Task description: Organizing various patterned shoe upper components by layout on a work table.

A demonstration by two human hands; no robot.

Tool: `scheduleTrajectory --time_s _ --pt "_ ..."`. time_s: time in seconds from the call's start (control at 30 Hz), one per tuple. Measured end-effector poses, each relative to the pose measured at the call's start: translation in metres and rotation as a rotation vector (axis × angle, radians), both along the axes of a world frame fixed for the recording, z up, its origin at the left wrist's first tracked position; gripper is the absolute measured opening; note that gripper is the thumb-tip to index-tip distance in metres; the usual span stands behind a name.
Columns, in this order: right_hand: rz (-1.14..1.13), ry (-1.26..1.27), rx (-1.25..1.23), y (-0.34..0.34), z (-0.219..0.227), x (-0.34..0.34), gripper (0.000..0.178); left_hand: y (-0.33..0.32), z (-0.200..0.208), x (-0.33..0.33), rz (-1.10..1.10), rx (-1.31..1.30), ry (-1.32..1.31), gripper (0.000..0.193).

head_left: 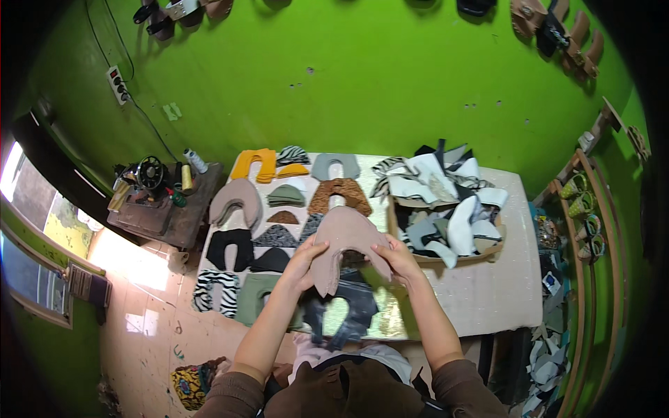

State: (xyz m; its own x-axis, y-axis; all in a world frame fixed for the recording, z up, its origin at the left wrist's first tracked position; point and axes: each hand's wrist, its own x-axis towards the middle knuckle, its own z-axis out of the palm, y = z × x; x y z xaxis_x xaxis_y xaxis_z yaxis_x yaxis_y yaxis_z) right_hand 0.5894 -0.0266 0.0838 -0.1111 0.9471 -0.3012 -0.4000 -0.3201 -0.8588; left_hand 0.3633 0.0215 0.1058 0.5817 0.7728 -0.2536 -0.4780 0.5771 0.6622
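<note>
A beige, horseshoe-shaped stack of shoe upper pieces (350, 230) is held up over the table, its curve away from me and its two ends toward me. My left hand (304, 265) grips its left leg, and my right hand (397, 260) grips its right leg. Just below lies a dark, shiny U-shaped piece (339, 310) at the table's near edge. Beyond the held stack are brown textured U-shaped pieces (340, 195). Farther left lie zebra-patterned (216, 291), black (231, 249) and olive green (255, 296) U-shaped pieces.
A box heaped with offcuts (446, 209) stands on the white table (488, 299) to the right. At the far left are a sewing machine (149, 175) and thread spools (187, 177). A wooden rack with sandals (582, 202) is along the right wall, with scraps (543, 366) below.
</note>
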Motion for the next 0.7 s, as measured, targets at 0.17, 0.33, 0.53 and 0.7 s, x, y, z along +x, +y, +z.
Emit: scheduleTrajectory --time_s 0.17,0.33,0.53,0.7 --pt "-0.076 0.04 -0.074 0.043 -0.012 -0.097 0.024 0.023 -0.015 -0.098 -0.067 -0.095 0.141 0.04" --pt "-0.022 0.122 -0.103 0.09 -0.037 -0.173 0.026 0.07 -0.022 -0.179 0.073 -0.016 0.372 0.033" --pt "-0.065 0.208 -0.164 0.142 -0.047 -0.248 0.027 0.136 -0.047 -0.25 0.12 0.065 0.556 0.032" --pt "-0.081 0.154 -0.14 0.191 -0.037 -0.286 0.024 0.186 -0.05 -0.272 0.29 0.234 0.627 0.029"
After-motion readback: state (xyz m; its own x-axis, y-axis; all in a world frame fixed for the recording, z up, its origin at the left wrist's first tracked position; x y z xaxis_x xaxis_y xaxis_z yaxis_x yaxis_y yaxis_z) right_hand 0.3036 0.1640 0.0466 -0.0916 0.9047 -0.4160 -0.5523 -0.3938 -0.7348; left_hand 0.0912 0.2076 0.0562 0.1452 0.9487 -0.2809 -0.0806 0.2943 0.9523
